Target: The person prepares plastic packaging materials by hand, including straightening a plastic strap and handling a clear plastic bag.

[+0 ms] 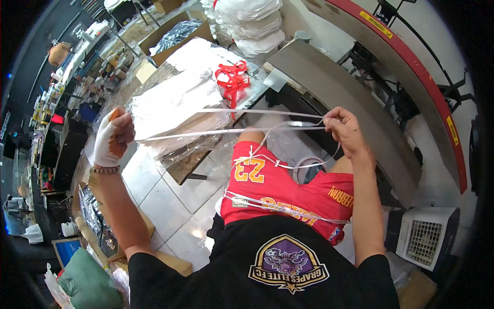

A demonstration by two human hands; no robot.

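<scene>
A white cord (221, 132) is stretched nearly level in front of me in two strands. My left hand (114, 135), in a white wrap that leaves the fingers bare, is closed in a fist on its left end. At the other end my right hand (345, 131) pinches the cord, and a loose tail hangs below those fingers. A thicker whitish piece sits on the lower strand near the right hand; its kind is unclear. More white cords (280, 207) lie across the red shorts (293, 188) on my lap, one with small knots.
Beyond my hands, a worktable carries white fabric sheets (172, 92), clear plastic and a tangled red ribbon (232, 80). A large press with a grey bed (339, 98) and red upper edge stands at the right. Open boxes (141, 221) and a green bag (87, 280) lie left.
</scene>
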